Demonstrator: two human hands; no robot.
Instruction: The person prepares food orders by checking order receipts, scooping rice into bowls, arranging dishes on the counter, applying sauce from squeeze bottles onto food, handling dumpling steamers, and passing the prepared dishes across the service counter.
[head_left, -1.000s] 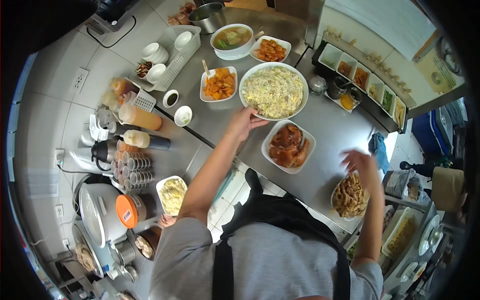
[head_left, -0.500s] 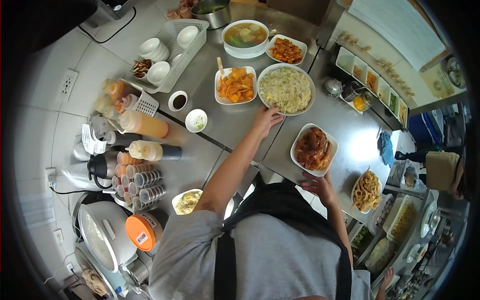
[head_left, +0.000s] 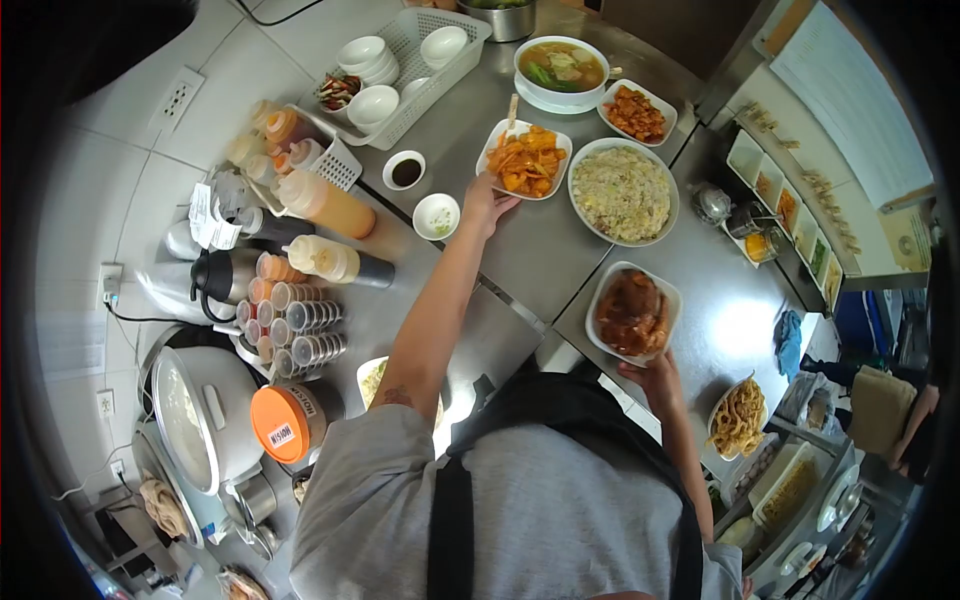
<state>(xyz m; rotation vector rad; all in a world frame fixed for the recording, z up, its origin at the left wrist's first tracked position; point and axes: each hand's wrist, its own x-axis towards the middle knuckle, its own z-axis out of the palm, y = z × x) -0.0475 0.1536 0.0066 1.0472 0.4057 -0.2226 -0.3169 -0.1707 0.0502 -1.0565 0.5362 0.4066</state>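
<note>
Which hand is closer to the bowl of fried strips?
Right. The right hand touches the glazed meat dish near the fried strips; the left hand is farther away, touching the orange food dish.

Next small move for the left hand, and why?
Probably secure the dish of orange food by its near edge before shifting it: the left hand is at that edge, and the rice bowl sits close on the right.

Two hands (head_left: 487,207) (head_left: 655,382), one soup bowl (head_left: 562,95), one rice bowl (head_left: 628,242), one glazed meat dish (head_left: 676,305) — plus like, two little dip bowls (head_left: 400,187) (head_left: 437,236).
</note>
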